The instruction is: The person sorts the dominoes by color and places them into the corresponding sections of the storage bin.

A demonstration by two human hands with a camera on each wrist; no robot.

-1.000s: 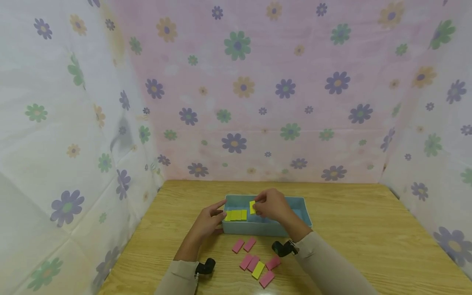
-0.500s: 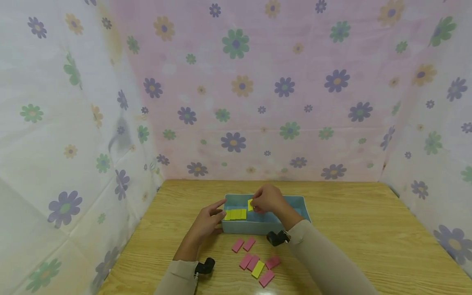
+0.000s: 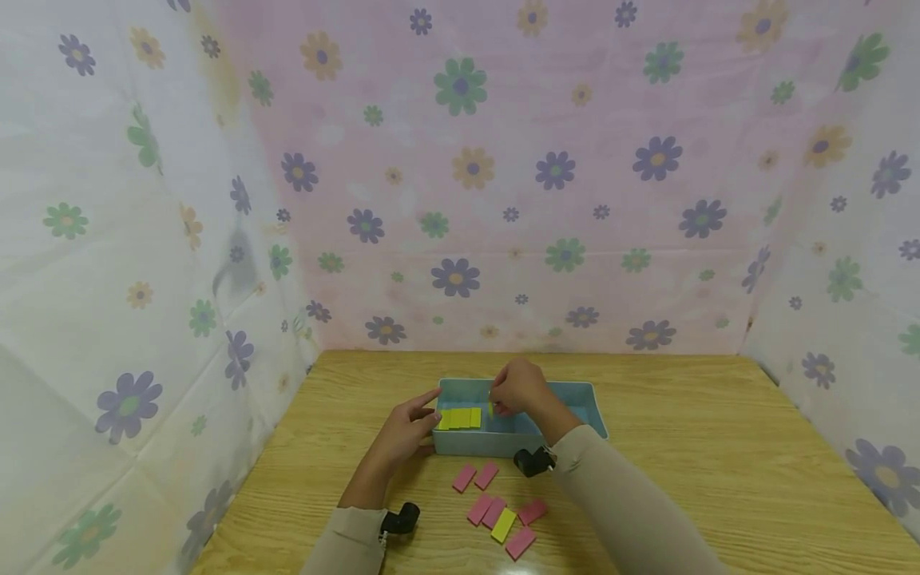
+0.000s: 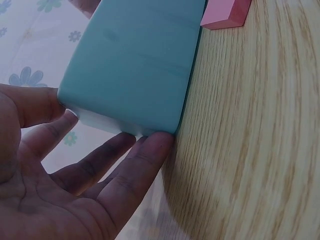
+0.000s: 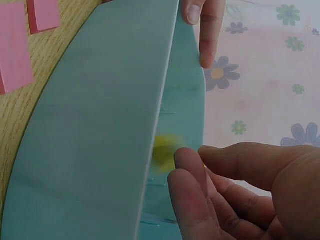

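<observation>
Box (image 3: pixel 496 445), open-topped, light blue, sits on the wood-grain table (image 3: pixel 668 487), long axis running left to right. Left hand (image 3: pixel 402 425) holds its left end: thumb over the rim, other fingers spread against the outside of the end wall. Right hand (image 3: pixel 519 390) is over the box, fingertips reaching inside; thumb and fingers look pinched on a small yellow block (image 3: pixel 491 408), mostly hidden. Right wrist view shows that block blurred, so firmness of the pinch can't be judged.

Key relation: block is at the left edge of the right fingertips, seen nearly edge-on, long axis roughly upright as far as it shows. Row of yellow blocks (image 3: pixel 460 419) lies left of it and slightly closer to the person, against the left end of the box. Right hand nearer the pinched block; left hand nearer the row.

On the table, this side of the box: scattered pink blocks (image 3: pixel 479 509), plus one loose yellow block (image 3: pixel 504 525) among them. Floral cloth (image 3: pixel 503 239) behind.
</observation>
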